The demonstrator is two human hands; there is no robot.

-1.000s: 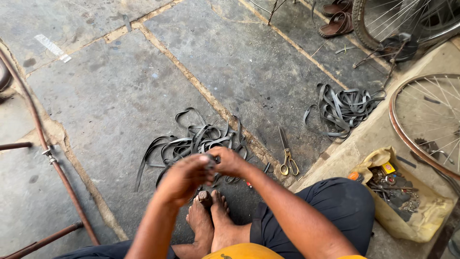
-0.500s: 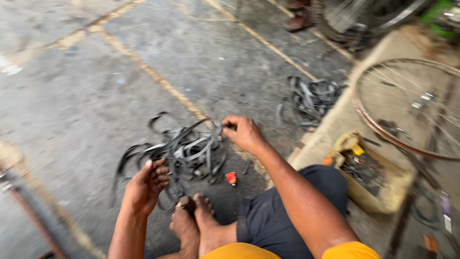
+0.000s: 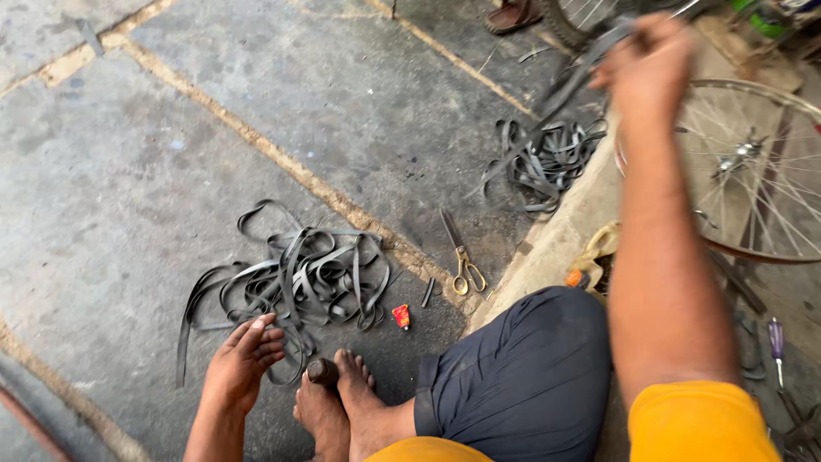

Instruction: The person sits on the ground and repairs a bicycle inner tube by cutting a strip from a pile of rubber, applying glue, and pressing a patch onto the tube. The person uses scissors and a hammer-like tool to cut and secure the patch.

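Observation:
My left hand (image 3: 244,359) lies flat with fingers apart on the stone floor, touching the near edge of a tangled pile of black rubber strips (image 3: 299,278). My right hand (image 3: 646,60) is raised at the upper right, blurred, and closed on a long black rubber strip (image 3: 560,98). That strip runs down to a second pile of strips (image 3: 547,158) by the kerb. My bare feet (image 3: 338,402) rest just right of the left hand. Scissors (image 3: 462,257) with yellow handles lie between the two piles, and a small red tube (image 3: 400,316) lies near my feet.
A spoked bicycle wheel (image 3: 757,171) lies on the raised ledge at the right. A yellow bag (image 3: 594,252) sits at the ledge's edge, a purple-handled screwdriver (image 3: 776,338) beside my arm. A sandal (image 3: 513,15) and a tyre (image 3: 569,21) are at the top.
My right hand has left the near pile and swung up to the far right, lifting a strip from the second pile. My left hand has stayed on the floor by the near pile.

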